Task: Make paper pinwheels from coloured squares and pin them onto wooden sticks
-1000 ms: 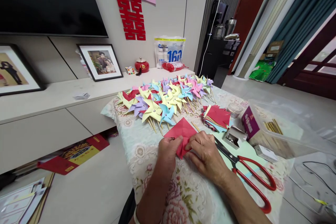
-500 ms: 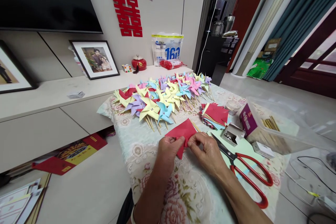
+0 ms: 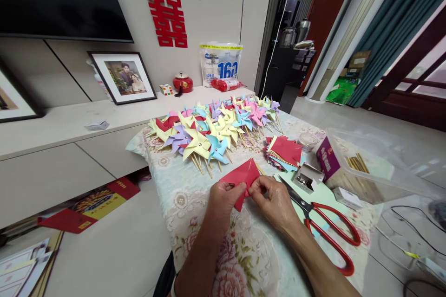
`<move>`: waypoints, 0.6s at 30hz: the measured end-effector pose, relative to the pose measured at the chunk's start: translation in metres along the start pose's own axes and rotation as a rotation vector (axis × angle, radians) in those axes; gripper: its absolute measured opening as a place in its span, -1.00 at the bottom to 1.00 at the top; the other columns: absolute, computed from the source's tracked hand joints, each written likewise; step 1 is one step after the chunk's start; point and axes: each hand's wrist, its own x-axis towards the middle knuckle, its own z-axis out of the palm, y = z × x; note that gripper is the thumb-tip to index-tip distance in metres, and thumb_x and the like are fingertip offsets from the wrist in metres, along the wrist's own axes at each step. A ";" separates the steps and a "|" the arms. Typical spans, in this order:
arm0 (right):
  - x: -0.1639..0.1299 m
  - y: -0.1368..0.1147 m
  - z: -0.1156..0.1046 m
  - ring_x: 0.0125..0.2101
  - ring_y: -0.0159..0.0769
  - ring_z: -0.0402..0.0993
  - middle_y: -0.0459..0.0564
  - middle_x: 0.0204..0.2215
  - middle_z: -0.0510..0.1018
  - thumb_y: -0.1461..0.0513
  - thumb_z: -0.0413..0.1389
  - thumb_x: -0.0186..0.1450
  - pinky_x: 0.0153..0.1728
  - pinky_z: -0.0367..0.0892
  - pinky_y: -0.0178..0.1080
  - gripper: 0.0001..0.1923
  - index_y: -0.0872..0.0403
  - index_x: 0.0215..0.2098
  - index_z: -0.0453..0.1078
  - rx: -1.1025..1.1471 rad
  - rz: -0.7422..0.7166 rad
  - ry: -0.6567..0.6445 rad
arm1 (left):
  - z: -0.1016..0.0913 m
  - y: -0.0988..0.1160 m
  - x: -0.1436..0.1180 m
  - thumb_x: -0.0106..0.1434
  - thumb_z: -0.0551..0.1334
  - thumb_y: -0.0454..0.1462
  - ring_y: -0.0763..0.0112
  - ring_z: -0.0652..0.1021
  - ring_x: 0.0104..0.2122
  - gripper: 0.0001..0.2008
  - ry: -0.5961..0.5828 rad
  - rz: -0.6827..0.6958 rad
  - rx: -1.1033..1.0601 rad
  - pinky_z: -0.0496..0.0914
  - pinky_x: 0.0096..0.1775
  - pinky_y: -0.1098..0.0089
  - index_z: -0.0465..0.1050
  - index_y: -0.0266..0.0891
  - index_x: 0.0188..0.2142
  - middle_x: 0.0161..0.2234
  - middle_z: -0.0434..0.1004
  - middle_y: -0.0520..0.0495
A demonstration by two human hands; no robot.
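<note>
Between both hands is a sheet of red paper (image 3: pixel 245 171), its near part folded or cut into points. My left hand (image 3: pixel 225 197) pinches its left side between thumb and fingers. At its lower right edge, the thumb and fingertips of my right hand (image 3: pixel 272 197) are closed on the paper too. Whether a small piece sits inside the right fingertips is hidden. Just beyond lie finished paper pinwheels (image 3: pixel 209 134) on sticks, in yellow, blue, purple, pink and red. Scissors with red handles (image 3: pixel 327 222) lie half open by my right forearm.
A stack of coloured paper squares (image 3: pixel 284 151) lies beyond my right hand. Near it are an open small box (image 3: pixel 307 178) of metal pieces, a closed white box (image 3: pixel 347 197), a round clear container (image 3: pixel 308 140) and a plastic bin (image 3: pixel 369 190) with wooden sticks. Green paper (image 3: pixel 322 190) lies under the scissors.
The view has shifted very slightly. Both hands keep their pinch on the red paper in nearly the same place.
</note>
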 end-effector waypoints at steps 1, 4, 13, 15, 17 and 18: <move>0.000 0.001 0.000 -0.50 -0.30 0.37 -0.12 -0.58 0.48 0.23 0.10 0.26 -0.44 0.16 -0.29 -0.80 0.04 -0.53 0.38 -0.001 0.001 0.001 | 0.001 0.001 -0.001 -0.12 0.47 -0.25 0.35 0.57 -0.54 -0.74 -0.006 0.003 -0.002 0.45 -0.40 0.40 0.65 -0.33 -0.39 -0.53 0.64 -0.08; 0.000 0.002 0.001 -0.50 -0.30 0.37 -0.12 -0.58 0.48 0.23 0.10 0.26 -0.43 0.17 -0.29 -0.80 0.04 -0.54 0.37 -0.004 0.002 0.002 | 0.003 0.005 -0.004 -0.12 0.46 -0.26 0.27 0.62 -0.45 -0.72 -0.012 0.013 -0.002 0.47 -0.35 0.38 0.66 -0.31 -0.36 -0.52 0.65 -0.08; 0.001 0.002 0.000 -0.50 -0.31 0.36 -0.12 -0.59 0.48 0.25 0.12 0.23 -0.44 0.14 -0.28 -0.80 0.05 -0.55 0.39 -0.010 0.007 -0.005 | 0.005 0.002 -0.003 -0.15 0.47 -0.26 0.31 0.59 -0.54 -0.77 0.024 0.005 0.047 0.46 -0.40 0.38 0.65 -0.34 -0.44 -0.57 0.63 -0.07; 0.001 0.002 0.000 -0.51 -0.31 0.35 -0.13 -0.59 0.47 0.25 0.12 0.23 -0.44 0.14 -0.28 -0.81 0.05 -0.55 0.38 -0.007 0.009 -0.007 | 0.005 0.002 -0.003 -0.14 0.47 -0.27 0.35 0.56 -0.58 -0.78 0.023 0.004 0.060 0.45 -0.43 0.40 0.65 -0.34 -0.45 -0.58 0.62 -0.06; 0.000 0.002 0.000 -0.51 -0.31 0.36 -0.13 -0.59 0.48 0.26 0.11 0.23 -0.44 0.14 -0.29 -0.81 0.05 -0.55 0.39 -0.002 0.011 -0.008 | 0.005 0.003 -0.003 -0.13 0.47 -0.28 0.37 0.55 -0.60 -0.80 0.021 0.006 0.071 0.44 -0.45 0.41 0.65 -0.34 -0.46 -0.59 0.62 -0.06; 0.000 0.002 0.000 -0.51 -0.31 0.36 -0.13 -0.59 0.47 0.26 0.11 0.23 -0.44 0.14 -0.29 -0.81 0.05 -0.55 0.39 0.000 0.012 -0.009 | 0.005 0.002 -0.002 -0.13 0.46 -0.28 0.37 0.55 -0.60 -0.81 0.022 0.007 0.076 0.44 -0.45 0.42 0.65 -0.34 -0.46 -0.59 0.62 -0.06</move>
